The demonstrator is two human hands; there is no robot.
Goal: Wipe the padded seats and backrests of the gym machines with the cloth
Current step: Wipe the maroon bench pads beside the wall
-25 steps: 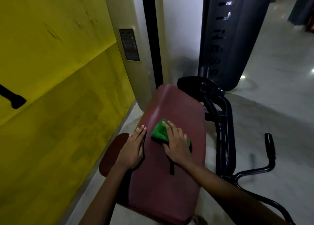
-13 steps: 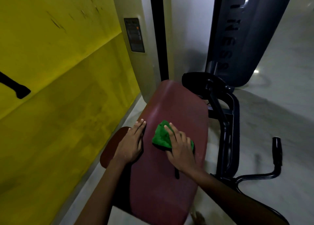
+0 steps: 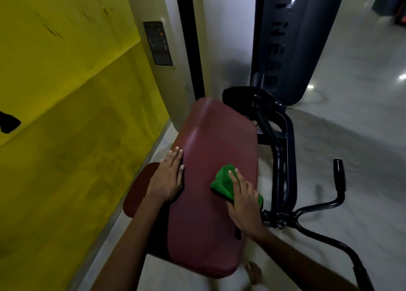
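Observation:
A dark red padded backrest (image 3: 211,154) of a gym machine lies tilted below me, in the middle of the view. A green cloth (image 3: 224,184) is bunched on its right side. My right hand (image 3: 243,200) presses flat on the cloth with straight fingers, near the pad's right edge. Flat on the pad's left edge rests my left hand (image 3: 169,178), fingers straight. A smaller dark red seat pad (image 3: 137,194) sticks out below and to the left of it, partly hidden by my left arm.
A yellow wall (image 3: 66,114) runs close along the left. The machine's black frame (image 3: 283,158) and a handle (image 3: 339,174) stand right of the pad, with a dark weight-stack cover (image 3: 292,37) behind. Pale tiled floor (image 3: 351,136) spreads to the right.
My right hand has slid the green cloth from the pad's middle toward its right edge. My left hand stays on the left edge.

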